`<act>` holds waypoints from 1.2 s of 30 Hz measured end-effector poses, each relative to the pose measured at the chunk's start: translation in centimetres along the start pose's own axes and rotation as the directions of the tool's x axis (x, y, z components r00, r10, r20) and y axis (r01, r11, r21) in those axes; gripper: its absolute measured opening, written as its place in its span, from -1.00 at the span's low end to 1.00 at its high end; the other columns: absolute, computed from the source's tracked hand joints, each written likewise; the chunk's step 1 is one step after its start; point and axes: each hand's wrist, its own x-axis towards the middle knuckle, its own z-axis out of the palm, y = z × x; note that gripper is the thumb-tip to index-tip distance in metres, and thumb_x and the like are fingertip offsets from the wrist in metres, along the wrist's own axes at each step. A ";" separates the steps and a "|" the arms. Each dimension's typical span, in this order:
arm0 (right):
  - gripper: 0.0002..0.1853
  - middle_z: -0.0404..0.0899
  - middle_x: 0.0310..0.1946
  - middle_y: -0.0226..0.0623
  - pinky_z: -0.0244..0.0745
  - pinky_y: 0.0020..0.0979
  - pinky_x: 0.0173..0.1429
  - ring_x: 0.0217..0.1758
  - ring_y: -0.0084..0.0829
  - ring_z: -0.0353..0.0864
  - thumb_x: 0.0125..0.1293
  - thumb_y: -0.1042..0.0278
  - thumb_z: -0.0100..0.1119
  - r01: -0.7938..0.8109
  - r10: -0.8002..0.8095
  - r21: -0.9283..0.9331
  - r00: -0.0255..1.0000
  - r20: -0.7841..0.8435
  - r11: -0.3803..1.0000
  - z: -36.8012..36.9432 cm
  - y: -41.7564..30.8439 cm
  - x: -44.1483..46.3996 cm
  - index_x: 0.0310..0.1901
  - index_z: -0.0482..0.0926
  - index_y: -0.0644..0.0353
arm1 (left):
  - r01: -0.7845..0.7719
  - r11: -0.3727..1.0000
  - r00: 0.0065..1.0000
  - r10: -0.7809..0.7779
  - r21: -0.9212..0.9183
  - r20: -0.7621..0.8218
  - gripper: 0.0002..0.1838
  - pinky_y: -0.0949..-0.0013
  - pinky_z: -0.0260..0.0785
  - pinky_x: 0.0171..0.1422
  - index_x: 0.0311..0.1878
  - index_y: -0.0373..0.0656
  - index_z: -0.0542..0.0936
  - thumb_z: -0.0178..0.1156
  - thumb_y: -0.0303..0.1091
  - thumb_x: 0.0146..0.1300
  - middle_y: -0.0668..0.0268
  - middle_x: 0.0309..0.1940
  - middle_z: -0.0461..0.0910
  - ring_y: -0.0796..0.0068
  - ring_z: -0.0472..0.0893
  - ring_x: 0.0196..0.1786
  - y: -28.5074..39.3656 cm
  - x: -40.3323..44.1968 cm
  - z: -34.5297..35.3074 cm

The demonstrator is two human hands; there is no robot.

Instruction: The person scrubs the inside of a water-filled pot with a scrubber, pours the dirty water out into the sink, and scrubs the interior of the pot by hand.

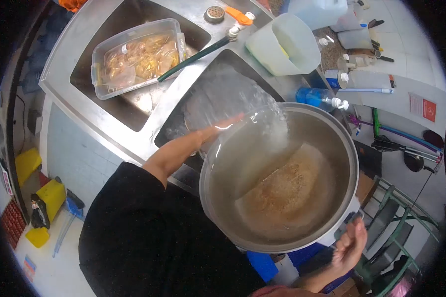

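Observation:
A large metal pot is tilted over the right sink basin, with water streaming over its far rim. Brown residue and cloudy liquid show inside it. My left hand is at the pot's far left side, its fingers partly hidden by the rim and splashing water. At the near right side, my right hand has its fingers curled around the pot's handle.
A clear plastic tub of packaged food sits in the left basin. A dark green hose crosses the divider from the tap. A translucent pitcher and blue soap bottle stand beyond the pot; a green metal rack stands right.

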 end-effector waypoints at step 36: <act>-0.60 0.22 -0.37 -0.41 0.11 -0.64 -0.57 -0.56 -0.67 0.11 0.50 0.15 -0.13 -0.062 0.164 -0.167 0.681 0.714 0.984 23.1 -11.2 -7.1 0.01 0.33 0.42 | -0.085 0.827 0.990 0.134 -0.556 0.048 -0.08 0.10 0.21 0.45 0.45 -0.08 0.28 -0.25 0.50 0.29 0.05 0.36 0.34 0.16 0.37 0.37 -2.0 -8.2 -0.7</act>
